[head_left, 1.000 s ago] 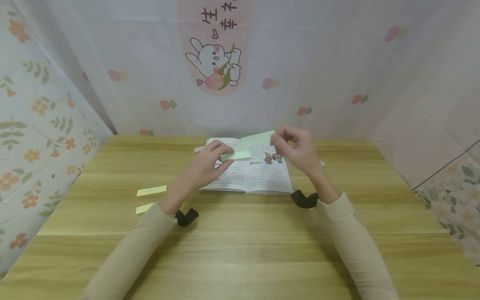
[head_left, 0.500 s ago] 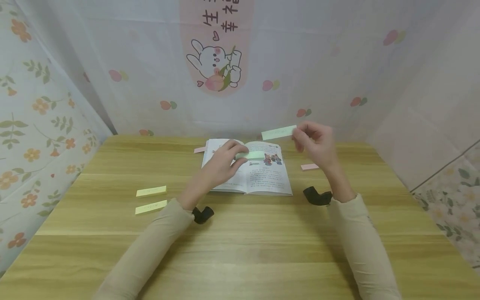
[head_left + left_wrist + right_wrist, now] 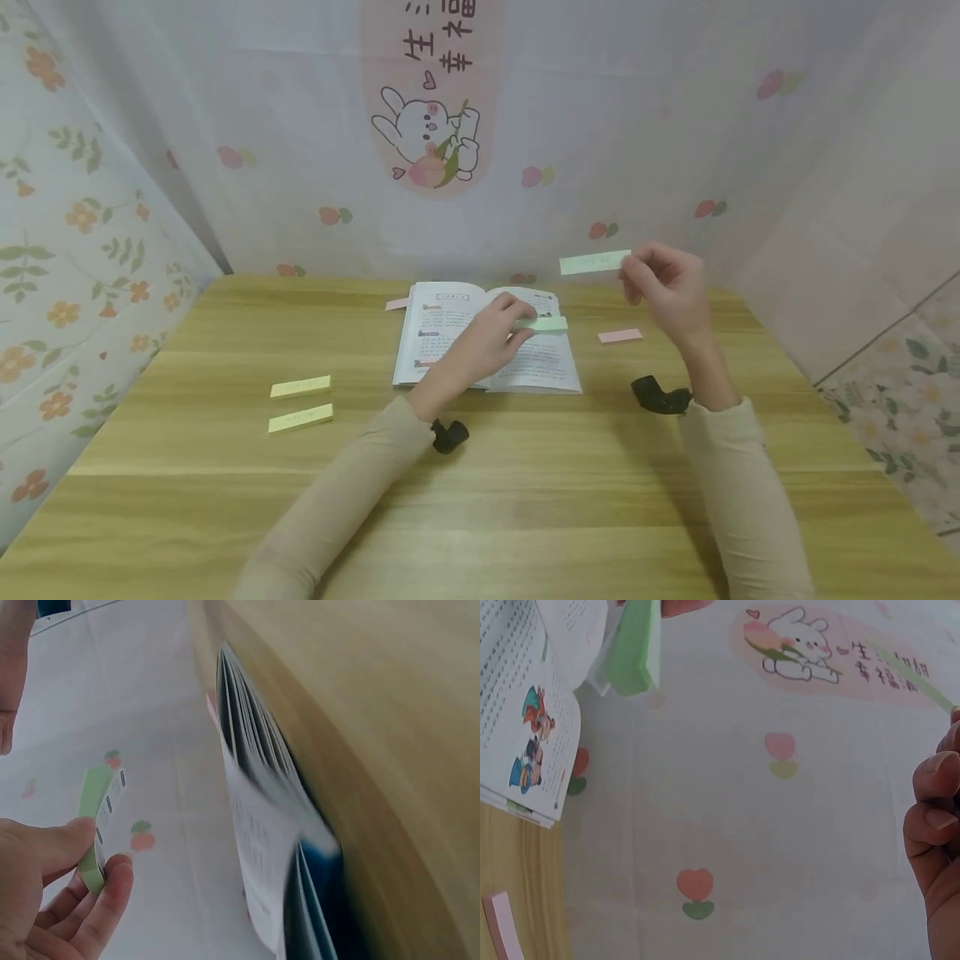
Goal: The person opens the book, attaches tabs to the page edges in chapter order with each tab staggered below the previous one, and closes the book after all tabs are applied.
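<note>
My left hand (image 3: 491, 335) grips a small pad of green sticky notes (image 3: 551, 325) by its left end, above the right page of an open book (image 3: 438, 329). In the left wrist view, thumb and fingers pinch the lower end of this pad (image 3: 93, 791). Farther right and higher, my right hand (image 3: 669, 287) pinches a single green sticky note (image 3: 591, 263) at its right end; faint writing runs along it. The right wrist view shows the thin note (image 3: 915, 675) at the right edge, apart from the pad (image 3: 634, 652).
To the right of the book lies a pink sticky-note pad (image 3: 620, 336). A pink tab (image 3: 397, 305) sticks out from the book's left edge. Two yellow sticky-note pads, an upper one (image 3: 300, 387) and a lower one (image 3: 300, 418), lie at the table's left. A printed curtain (image 3: 637, 125) hangs behind.
My right hand has carried the green note right, off the book's top area. My left hand has moved right with the green pad. The pink pad at right, mostly covered before, now shows fully.
</note>
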Available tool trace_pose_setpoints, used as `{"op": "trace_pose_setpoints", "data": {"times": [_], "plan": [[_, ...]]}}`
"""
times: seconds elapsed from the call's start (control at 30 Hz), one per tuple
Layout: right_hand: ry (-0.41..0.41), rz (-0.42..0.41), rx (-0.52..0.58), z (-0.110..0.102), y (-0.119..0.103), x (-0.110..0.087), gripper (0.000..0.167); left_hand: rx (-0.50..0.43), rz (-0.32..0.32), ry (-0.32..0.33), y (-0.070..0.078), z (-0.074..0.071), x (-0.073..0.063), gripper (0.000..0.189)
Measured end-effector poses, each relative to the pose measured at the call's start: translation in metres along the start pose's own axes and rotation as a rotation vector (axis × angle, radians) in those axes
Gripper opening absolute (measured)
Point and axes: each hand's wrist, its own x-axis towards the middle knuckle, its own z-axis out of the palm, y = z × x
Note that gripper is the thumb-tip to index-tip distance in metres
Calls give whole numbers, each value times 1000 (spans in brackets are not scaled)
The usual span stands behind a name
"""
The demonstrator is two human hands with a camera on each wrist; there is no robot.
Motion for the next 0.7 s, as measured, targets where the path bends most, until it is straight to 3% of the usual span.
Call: {"op": "trace_pose_setpoints", "data": {"times": [0.27, 0.47, 0.7], "plan": [[76, -7, 45, -18, 0, -4, 21, 32, -50, -32, 13, 26, 16, 22], [91, 4, 27, -22, -4, -2, 22, 95, -161, -61, 25, 42, 27, 22], [94, -6, 45, -24, -5, 1, 21, 62, -232, -105, 37, 62, 39, 22]]}}
